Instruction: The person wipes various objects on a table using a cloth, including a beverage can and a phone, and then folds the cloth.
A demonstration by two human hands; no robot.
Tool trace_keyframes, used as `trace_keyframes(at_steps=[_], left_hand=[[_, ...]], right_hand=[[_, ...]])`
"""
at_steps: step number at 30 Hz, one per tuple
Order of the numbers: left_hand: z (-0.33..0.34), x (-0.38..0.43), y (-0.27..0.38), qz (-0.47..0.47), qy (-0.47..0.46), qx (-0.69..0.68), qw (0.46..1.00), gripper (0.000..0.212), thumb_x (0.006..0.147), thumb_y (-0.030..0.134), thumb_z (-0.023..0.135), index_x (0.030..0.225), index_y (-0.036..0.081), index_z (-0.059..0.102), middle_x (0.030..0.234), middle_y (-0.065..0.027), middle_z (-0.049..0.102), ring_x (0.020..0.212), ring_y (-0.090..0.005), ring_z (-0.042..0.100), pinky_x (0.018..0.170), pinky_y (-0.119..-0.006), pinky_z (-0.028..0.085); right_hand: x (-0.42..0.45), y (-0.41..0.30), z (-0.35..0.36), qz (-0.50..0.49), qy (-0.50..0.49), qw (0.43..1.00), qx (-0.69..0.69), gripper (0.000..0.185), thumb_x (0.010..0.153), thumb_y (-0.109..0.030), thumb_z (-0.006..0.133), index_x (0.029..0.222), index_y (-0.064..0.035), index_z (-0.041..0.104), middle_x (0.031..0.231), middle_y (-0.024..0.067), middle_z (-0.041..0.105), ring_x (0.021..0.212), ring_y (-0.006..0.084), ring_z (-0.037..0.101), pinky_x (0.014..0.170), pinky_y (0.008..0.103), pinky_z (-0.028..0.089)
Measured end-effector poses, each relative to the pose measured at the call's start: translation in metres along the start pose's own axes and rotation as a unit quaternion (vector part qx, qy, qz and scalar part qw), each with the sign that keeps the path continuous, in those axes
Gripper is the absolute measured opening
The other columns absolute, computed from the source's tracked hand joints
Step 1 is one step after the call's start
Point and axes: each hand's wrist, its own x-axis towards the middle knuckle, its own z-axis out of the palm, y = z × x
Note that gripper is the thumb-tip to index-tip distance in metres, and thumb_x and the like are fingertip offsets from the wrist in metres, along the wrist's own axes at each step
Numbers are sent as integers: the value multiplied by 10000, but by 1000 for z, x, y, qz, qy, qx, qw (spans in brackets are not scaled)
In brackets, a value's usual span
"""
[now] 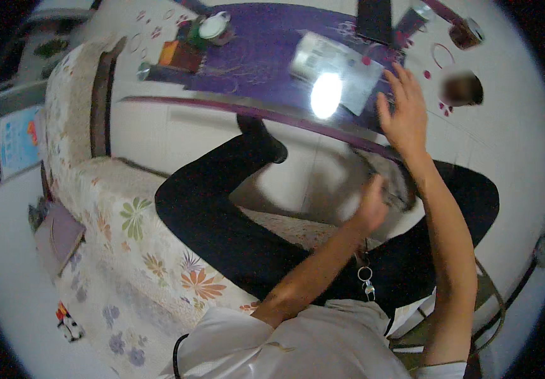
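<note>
My left hand (373, 203) is low between my knees, beneath the near edge of the table. Its fingers curl at the side of a grey and dark object (398, 177), too blurred to name. Higher up, my right hand (404, 116) reaches over the table edge with fingers apart and nothing in them. Its fingertips are close to the right side of a pale printed sheet (369, 71) on the purple-patterned tabletop (258, 52). A bright light glares over part of that sheet. Near my waist hangs a metal key ring (365, 273) with a clip.
At the back lies a flat black rectangular object (374, 21), with a can (466, 34) to its right. A white-lidded container (214, 25) and an orange-brown box (174, 56) stand on the left. The flower-patterned sofa cover (135, 213) is under me, with a small toy (69, 327) on it.
</note>
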Motion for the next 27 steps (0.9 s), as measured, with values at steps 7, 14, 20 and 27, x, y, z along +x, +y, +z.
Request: trace_keyframes(at_steps=[7, 14, 20, 27], left_hand=[[-14, 29, 17, -108, 107, -511, 846, 518, 1110, 353, 472, 1536, 60, 436, 1530, -70, 524, 1379, -227, 522, 1163, -411, 414], [-270, 51, 159, 36, 350, -457, 817, 531, 1117, 447, 437, 1484, 71, 514, 1478, -125, 565, 1364, -324, 532, 1156, -523, 445], [-545, 91, 194, 201, 412, -370, 808, 575, 1098, 577, 400, 1405, 123, 576, 1432, -139, 604, 1323, -380, 555, 1167, -592, 414], [-737, 88, 268, 163, 490, -246, 820, 485, 1047, 403, 502, 1348, 28, 568, 1301, -166, 629, 1156, -364, 647, 1006, -575, 542]], right_hand=[[-6, -2, -2, -3, -10, 1000, -20, 448, 1015, -219, 624, 1434, -61, 595, 1574, 141, 514, 1478, 396, 437, 1224, 485, 357], [-5, -1, -1, -11, -30, 999, -34, 474, 1050, -209, 587, 1502, -80, 528, 1606, 155, 476, 1503, 411, 403, 1236, 505, 328], [3, -15, 0, -4, -59, 998, -10, 488, 1043, -180, 559, 1519, -83, 512, 1628, 148, 450, 1520, 404, 380, 1248, 498, 308], [2, -7, -1, 4, -84, 996, -26, 509, 994, -92, 582, 1500, -57, 528, 1633, 160, 442, 1531, 399, 369, 1254, 514, 294]])
